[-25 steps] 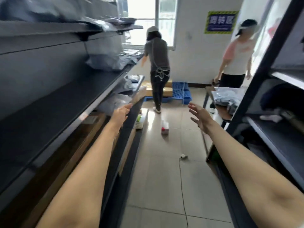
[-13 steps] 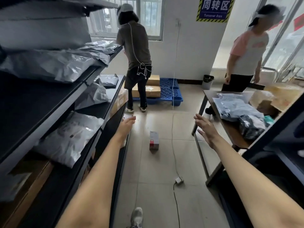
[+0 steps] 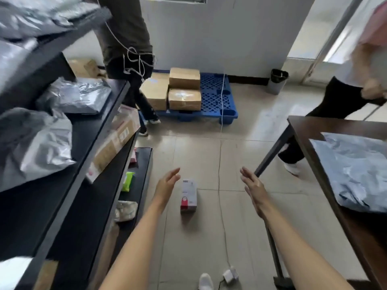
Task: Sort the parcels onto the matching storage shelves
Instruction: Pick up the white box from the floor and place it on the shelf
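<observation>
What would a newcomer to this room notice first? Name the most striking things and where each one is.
Both hands, left and right, stretch out open and empty on either side of a small red-and-white box lying on the floor. Behind it, brown cartons sit on a blue pallet by the wall. Grey bags crowd the shelves on the left.

No legible text anywhere. Small dark print on the white upper face of the red-and-white box [image 3: 188, 194] standing on the floor, too blurred to read; a round mark on its red lower part, likewise unclear. White labels with dark lines on the side of the cardboard carton [image 3: 114, 143] lying on the shelf [image 3: 100, 130], smeared beyond reading. Nothing readable on the grey mailer bags [image 3: 37, 147] or the brown boxes [image 3: 184, 88] on the blue pallet [image 3: 215, 97].
</observation>
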`<state>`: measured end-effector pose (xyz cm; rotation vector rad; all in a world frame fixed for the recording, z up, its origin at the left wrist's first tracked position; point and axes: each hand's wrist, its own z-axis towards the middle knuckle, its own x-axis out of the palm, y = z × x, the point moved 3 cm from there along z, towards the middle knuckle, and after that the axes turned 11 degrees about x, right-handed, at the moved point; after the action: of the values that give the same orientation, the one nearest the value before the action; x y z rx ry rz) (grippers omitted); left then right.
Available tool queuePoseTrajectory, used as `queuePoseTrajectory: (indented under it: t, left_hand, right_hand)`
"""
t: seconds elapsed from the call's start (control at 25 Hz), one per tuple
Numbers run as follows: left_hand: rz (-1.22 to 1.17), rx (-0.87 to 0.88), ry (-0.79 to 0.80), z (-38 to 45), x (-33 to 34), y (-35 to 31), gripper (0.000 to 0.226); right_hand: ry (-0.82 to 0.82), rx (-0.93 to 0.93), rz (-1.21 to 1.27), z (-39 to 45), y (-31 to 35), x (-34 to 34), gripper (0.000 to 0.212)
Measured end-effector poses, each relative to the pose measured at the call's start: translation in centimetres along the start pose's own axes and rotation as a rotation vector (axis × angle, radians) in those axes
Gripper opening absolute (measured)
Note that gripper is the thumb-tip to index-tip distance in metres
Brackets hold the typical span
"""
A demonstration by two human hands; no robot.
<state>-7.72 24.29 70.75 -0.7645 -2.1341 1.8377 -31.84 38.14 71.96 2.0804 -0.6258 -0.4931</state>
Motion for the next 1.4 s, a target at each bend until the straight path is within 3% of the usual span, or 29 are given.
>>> queuePoseTrajectory:
  t: [0.16, 0.28, 0.48, 0.64, 0.68, 0.76, 0.84, 0.96, 1.04, 1.2, 1.4]
  left_hand:
    - [0.016, -0.063, -0.094, 10.6, 0.8, 12.8, 0.043]
    - [0.039, -0.117, -0.099, 17.1, 1.6, 25.9, 0.051]
    - [0.076, -0.225, -0.072, 26.5, 5.7, 47.5, 0.082]
    - [-0.017, -0.324, 0.010, 31.4, 10.8, 61.0, 0.116]
    - [-0.072, -0.313, 0.017, 32.8, 11.9, 63.5, 0.111]
    - [-0.217, -0.287, 0.019, 35.3, 13.5, 66.3, 0.076]
    - [-0.312, -0.298, 0.087, 36.3, 14.7, 66.3, 0.050]
    - [-0.452, -0.354, 0.211, 34.3, 14.4, 63.0, 0.047]
    - [-0.586, -0.401, 0.199, 32.0, 13.2, 58.8, 0.047]
    - [-0.621, -0.436, 0.242, 27.1, 11.1, 44.8, 0.049]
    - [-0.354, -0.330, 0.326, 21.5, 7.1, 23.3, 0.057]
  right_hand:
    - [0.037, 0.028, -0.073, 15.6, -6.5, 3.6, 0.049]
    - [0.062, 0.055, -0.083, 26.4, -16.1, 6.5, 0.050]
    - [0.077, 0.124, -0.112, 42.1, -34.5, 10.9, 0.050]
    - [0.075, 0.180, -0.139, 52.0, -47.1, 14.6, 0.051]
    - [0.113, 0.203, -0.145, 54.1, -48.9, 15.4, 0.053]
    - [0.191, 0.352, -0.087, 57.4, -51.2, 16.3, 0.065]
    - [0.218, 0.428, 0.027, 58.4, -51.1, 15.5, 0.075]
    - [0.315, 0.434, 0.213, 55.8, -47.6, 15.2, 0.069]
    - [0.305, 0.418, 0.226, 52.2, -43.8, 14.4, 0.060]
    - [0.333, 0.385, 0.318, 42.4, -31.4, 12.4, 0.046]
    - [0.391, 0.346, 0.319, 29.1, -12.7, 9.6, 0.053]
